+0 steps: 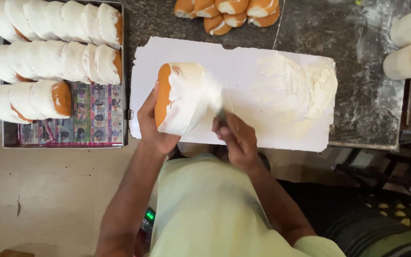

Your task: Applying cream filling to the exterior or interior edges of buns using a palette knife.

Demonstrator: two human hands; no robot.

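Observation:
My left hand holds up a round bun with an orange-brown crust, its cut face coated in white cream. My right hand grips a knife whose blade is blurred against the bun's creamy face. Both hands hover over a white board lying on the dark stone counter. A heap of white cream sits smeared on the board's right part.
A metal tray at the left holds several cream-coated buns in rows. Plain split buns lie at the counter's far edge. Two white cylindrical containers stand at the right. The counter's dark stone shows flour dust.

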